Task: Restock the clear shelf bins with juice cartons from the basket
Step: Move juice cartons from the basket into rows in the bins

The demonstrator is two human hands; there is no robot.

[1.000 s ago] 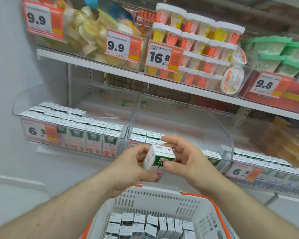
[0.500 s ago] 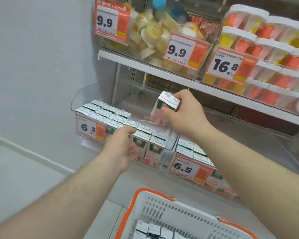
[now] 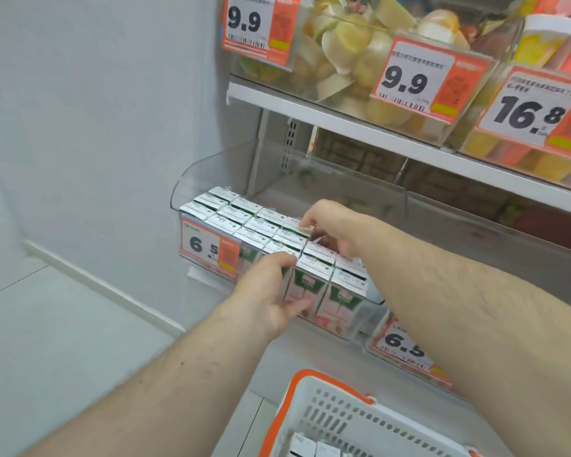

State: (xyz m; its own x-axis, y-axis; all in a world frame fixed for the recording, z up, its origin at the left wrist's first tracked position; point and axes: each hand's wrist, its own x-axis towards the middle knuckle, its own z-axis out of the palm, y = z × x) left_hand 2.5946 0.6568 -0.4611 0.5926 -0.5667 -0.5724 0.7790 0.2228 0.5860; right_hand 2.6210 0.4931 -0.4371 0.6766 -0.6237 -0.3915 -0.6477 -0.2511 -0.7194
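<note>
Inside the clear bin, white-topped juice cartons stand upright in rows.

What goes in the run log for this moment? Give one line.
step: placing carton | right hand: setting juice carton into left clear bin | left hand: gripping bin front | basket: cartons remain

Bin front packed with cartons; open room behind them, under upper shelf
</note>
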